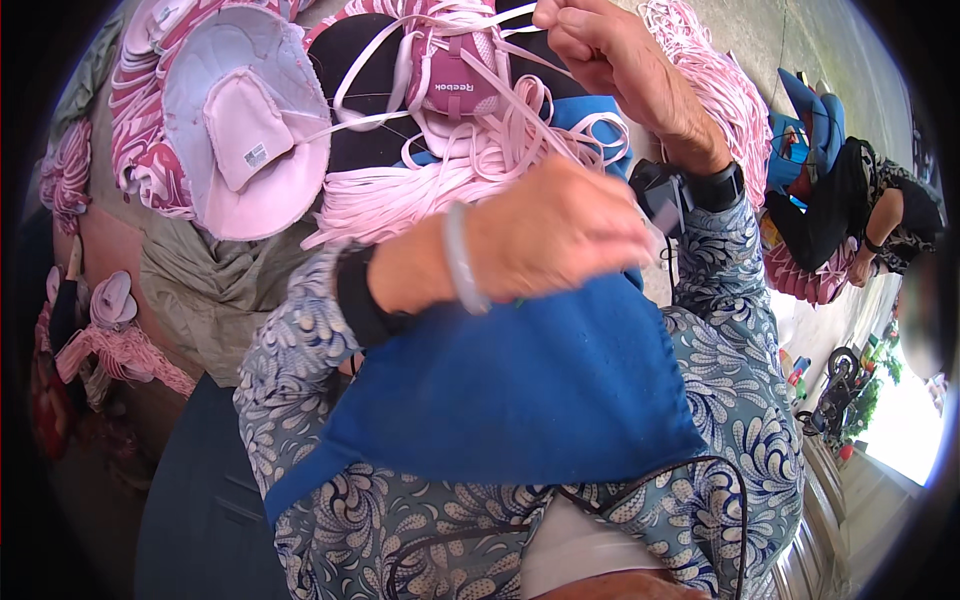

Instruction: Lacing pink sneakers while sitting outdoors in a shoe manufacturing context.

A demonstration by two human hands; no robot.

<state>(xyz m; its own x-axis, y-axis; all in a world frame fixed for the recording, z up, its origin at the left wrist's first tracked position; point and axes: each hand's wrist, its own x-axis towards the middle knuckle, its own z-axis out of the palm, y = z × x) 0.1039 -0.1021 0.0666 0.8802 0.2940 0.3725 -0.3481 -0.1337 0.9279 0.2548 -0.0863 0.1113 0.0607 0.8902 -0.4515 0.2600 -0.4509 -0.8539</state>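
In front of me lies a dark-pink shoe upper [455, 85], with pale pink laces looping through and around it. My right hand [610, 50], a dark watch on its wrist, is raised beyond it, closed in a pinch on a pale shoelace [512, 16] near the top edge. My left hand [540, 235], wearing a pale bangle, crosses toward the right above the blue apron [510, 390]. Motion smears its fingers, so I cannot make out whether it holds anything. Below the shoe spreads a pile of pink laces [400, 195], partly behind my left hand.
At the left stand stacked pink shoe uppers [140, 110] and a pale pink-and-grey cap-like piece [250, 130]. More laces [700, 75] heap up beyond my right arm. Another person's arm [885, 215] shows at the right, near pink pieces. A motorcycle [835, 395] stands farther off.
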